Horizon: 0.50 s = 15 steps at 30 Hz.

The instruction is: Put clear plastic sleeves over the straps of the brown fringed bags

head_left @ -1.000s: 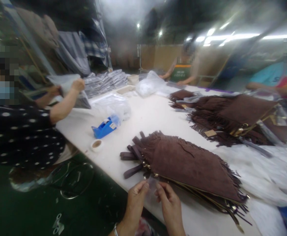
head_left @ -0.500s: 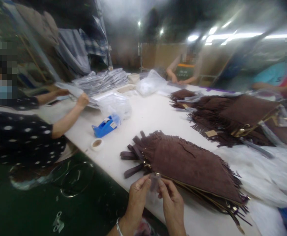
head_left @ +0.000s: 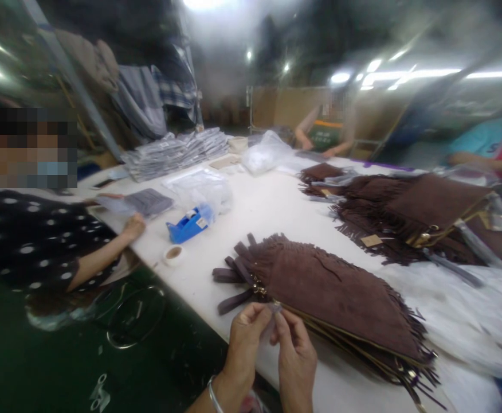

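Both hands are at the near edge of the white table, close together. My left hand [head_left: 246, 332], with a bracelet at the wrist, pinches a small translucent greyish piece of plastic film [head_left: 272, 322]. From the other side, my right hand [head_left: 294, 344] pinches the same film between thumb and fingers. Just beyond my fingertips lies a stack of dark brown fringed suede bags [head_left: 337, 287], with gold zip edges and metal clasps. Dark strap loops [head_left: 234, 272] stick out at their left end. My fingers hide part of the film.
A blue tape dispenser [head_left: 188, 225] and a white tape roll [head_left: 173, 254] stand on the table [head_left: 268, 206] to the left. More fringed bags [head_left: 414, 212] and white plastic sheeting [head_left: 457, 310] lie to the right. A co-worker in a dotted top [head_left: 31, 241] handles a grey packet [head_left: 148, 202].
My hands have drawn closer together, and the film between them looks more gathered. At the left, the co-worker's hands have lowered, with a grey packet now lying by them. The view has shifted slightly.
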Tool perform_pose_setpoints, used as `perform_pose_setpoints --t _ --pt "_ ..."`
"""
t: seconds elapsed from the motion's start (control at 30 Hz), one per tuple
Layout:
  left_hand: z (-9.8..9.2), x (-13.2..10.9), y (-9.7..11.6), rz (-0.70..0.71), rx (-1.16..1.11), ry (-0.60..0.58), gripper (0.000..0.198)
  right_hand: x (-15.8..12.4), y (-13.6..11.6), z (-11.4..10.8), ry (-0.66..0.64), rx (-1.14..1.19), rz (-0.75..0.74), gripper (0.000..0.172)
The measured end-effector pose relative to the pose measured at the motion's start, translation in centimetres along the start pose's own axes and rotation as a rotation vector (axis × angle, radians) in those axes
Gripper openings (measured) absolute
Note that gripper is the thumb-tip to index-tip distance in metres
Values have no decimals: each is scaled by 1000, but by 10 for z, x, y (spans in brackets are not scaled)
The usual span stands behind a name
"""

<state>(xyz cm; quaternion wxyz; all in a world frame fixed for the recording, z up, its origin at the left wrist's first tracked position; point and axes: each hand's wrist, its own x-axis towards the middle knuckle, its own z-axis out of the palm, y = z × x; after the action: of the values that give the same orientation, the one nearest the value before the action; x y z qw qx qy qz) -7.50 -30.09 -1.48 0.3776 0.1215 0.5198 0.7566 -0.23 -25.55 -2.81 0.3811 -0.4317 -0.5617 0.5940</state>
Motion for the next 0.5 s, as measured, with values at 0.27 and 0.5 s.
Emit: perform_pose_setpoints --t 0.27,0.5 --pt "-8 -12 -6 -12 105 54 29 -7 -9 -18 -173 -46 27 39" --pt "-11 -1 -13 -5 122 97 33 1 -8 -13 -82 -55 0 37"
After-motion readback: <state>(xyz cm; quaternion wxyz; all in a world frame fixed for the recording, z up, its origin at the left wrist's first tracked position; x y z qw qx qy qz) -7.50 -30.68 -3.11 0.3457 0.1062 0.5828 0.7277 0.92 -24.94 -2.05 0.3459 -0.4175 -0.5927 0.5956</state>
